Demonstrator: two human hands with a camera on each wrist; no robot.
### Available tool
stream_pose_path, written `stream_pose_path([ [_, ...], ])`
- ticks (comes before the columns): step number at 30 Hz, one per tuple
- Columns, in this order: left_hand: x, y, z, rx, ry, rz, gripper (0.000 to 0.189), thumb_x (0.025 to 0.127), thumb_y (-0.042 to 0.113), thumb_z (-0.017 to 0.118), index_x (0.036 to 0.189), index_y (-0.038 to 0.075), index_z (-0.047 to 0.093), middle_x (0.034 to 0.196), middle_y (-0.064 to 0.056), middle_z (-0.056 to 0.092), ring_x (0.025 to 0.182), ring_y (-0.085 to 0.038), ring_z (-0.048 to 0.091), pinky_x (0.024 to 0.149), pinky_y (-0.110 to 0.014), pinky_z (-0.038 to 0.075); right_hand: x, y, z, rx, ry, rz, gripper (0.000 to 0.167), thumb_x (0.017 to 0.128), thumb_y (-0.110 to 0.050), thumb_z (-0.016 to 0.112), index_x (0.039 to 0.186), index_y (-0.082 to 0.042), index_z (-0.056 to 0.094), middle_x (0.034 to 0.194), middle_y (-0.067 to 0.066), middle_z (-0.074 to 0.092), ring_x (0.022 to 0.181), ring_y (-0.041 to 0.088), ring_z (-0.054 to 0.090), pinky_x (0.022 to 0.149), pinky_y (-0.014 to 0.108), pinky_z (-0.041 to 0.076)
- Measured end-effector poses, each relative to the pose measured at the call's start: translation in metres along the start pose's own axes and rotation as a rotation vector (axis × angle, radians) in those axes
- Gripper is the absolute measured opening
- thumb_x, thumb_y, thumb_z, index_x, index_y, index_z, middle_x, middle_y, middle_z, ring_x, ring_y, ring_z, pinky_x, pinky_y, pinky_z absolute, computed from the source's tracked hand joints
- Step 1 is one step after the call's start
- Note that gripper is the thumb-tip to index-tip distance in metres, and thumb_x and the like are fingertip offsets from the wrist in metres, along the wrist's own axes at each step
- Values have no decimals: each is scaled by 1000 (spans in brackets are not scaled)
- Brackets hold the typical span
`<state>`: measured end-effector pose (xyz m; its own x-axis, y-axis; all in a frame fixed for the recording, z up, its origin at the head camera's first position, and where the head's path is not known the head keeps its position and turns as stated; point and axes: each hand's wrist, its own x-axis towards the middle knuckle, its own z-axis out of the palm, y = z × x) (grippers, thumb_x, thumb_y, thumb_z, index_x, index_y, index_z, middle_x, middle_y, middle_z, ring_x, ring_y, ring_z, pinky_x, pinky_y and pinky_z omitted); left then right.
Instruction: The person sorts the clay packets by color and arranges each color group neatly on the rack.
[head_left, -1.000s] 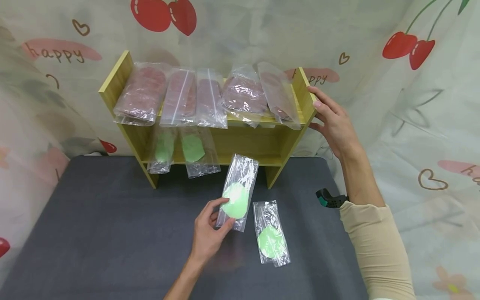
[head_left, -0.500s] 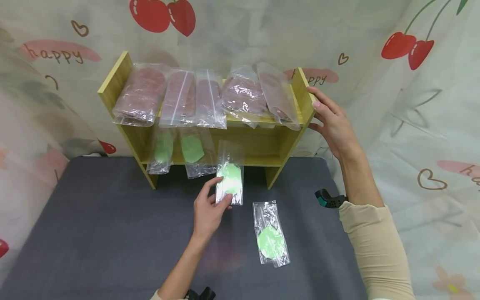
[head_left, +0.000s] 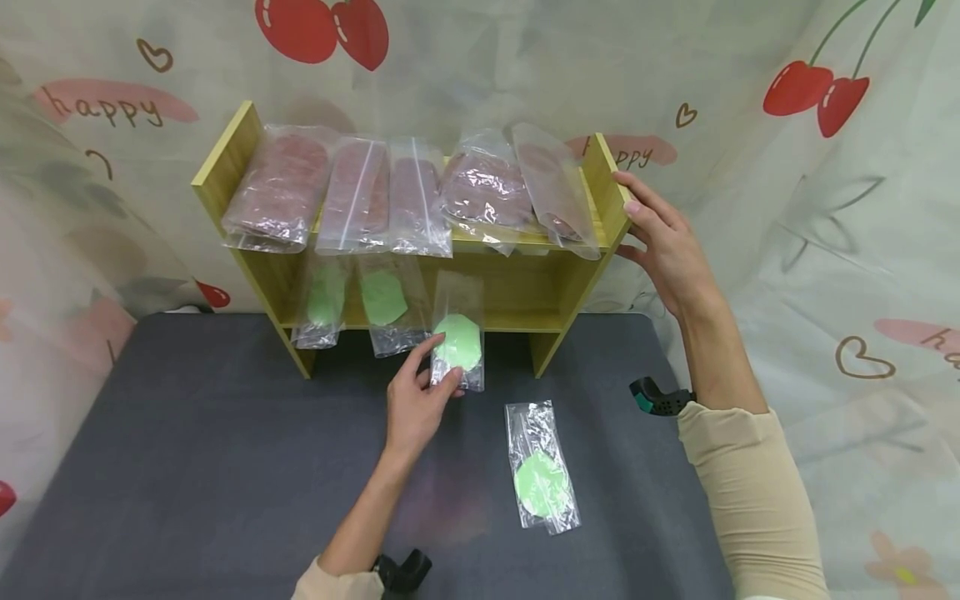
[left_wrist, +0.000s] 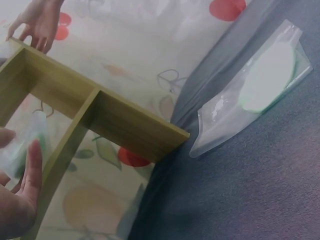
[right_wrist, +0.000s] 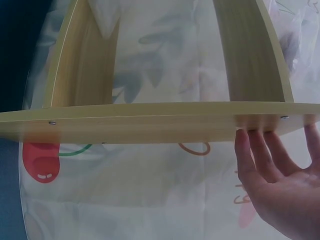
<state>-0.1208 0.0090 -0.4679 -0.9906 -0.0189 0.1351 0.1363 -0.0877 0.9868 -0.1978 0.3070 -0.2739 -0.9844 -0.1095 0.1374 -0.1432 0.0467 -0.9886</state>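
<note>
My left hand [head_left: 415,406] pinches a clear plastic bag [head_left: 460,340] with a light green disc in it, between thumb and fingers. The bag's upper end reaches into the lower level of a small wooden shelf [head_left: 517,287]. In the left wrist view, the bag [left_wrist: 31,145] is seen edge-on and blurred beside a shelf board. My right hand [head_left: 666,246] touches the shelf's right side panel; in the right wrist view its extended fingers [right_wrist: 265,152] meet the outer face. Two similar green-disc bags [head_left: 384,300] hang over the lower level's front edge, left of the held one.
Another green-disc bag [head_left: 542,475] lies on the dark grey table [head_left: 225,467], right of my left hand. Several clear bags with flat reddish contents [head_left: 352,196] lean along the upper level. A cherry-printed cloth [head_left: 465,67] hangs behind the shelf.
My left hand has carried the pinched bag up and slightly left, from in front of the shelf into its lower level. The right hand stays at the side panel.
</note>
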Motion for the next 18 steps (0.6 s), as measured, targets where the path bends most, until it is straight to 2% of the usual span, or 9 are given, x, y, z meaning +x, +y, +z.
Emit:
stream_pose_path([
  [5,0,2,-2,11,-87,-13,67,85,-2,74,143,23,53,91,-21,69,67,-22,71,65,-31,56,-1,0,0,3,1,4,46,104,-31,53,149,-25,46,153,5,35,132,28,39,105,53,29],
  [8,0,1,-3,28,-116,1,72,82,-6,74,144,23,51,90,-20,68,66,-21,71,63,-29,54,-1,0,-1,4,3,3,46,104,-31,53,149,-26,46,153,5,35,131,28,39,104,53,30],
  [11,2,-1,-2,49,-102,29,72,81,-7,75,143,20,52,114,-15,65,71,-22,71,65,-28,55,-1,0,-1,3,4,-1,46,103,-31,53,149,-26,47,153,5,35,131,28,39,103,51,31],
  [14,4,-1,0,70,-54,40,68,80,-5,77,140,18,55,131,-10,57,80,-22,71,67,-28,56,-1,0,-1,2,4,-4,46,103,-31,54,149,-26,47,153,5,35,131,28,40,102,50,32],
  [15,4,-1,1,78,-37,41,66,80,-4,78,139,18,56,133,-8,54,83,-22,71,67,-28,56,-1,1,-1,3,4,-4,46,103,-31,54,148,-27,47,153,5,35,131,28,40,102,50,32],
  [18,6,-1,5,64,4,38,60,80,-5,77,134,16,59,120,-11,56,85,-24,71,68,-32,58,1,1,-1,5,1,-3,46,103,-31,54,148,-27,48,153,5,35,131,28,40,103,51,31],
])
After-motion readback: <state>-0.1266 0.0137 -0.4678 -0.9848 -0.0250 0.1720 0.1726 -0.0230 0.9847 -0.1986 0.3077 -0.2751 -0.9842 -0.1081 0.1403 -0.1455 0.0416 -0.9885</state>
